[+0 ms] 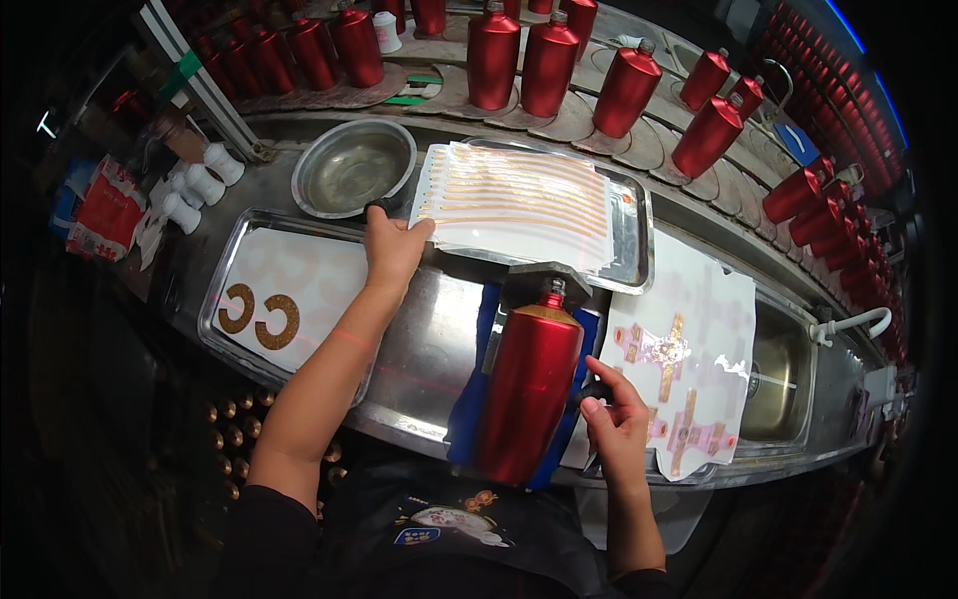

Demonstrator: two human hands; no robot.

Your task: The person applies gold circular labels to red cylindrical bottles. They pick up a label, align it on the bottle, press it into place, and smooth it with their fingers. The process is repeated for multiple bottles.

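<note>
A glossy red bottle (pixel 527 394) with a gold-coloured shoulder stands in front of me, its neck away from me, over a blue cloth (pixel 469 404). Beside its right side is my right hand (pixel 617 424), thumb and fingers closed about a small black object (pixel 596 390). My left hand (pixel 394 245) reaches to the left edge of a stack of decal sheets (pixel 519 205) printed with curved gold strips. Its thumb touches the sheet edge and the other fingers are curled. Something black shows at those fingertips; what they grip is hidden.
A metal bowl (pixel 354 170) of liquid stands behind a tray (pixel 215 299) with two gold C-shaped decals (pixel 276 321). More decal sheets (pixel 679 349) lie on the right, near a sink (pixel 783 384) and white faucet (pixel 860 324). Red bottles (pixel 493 60) line a slatted conveyor behind.
</note>
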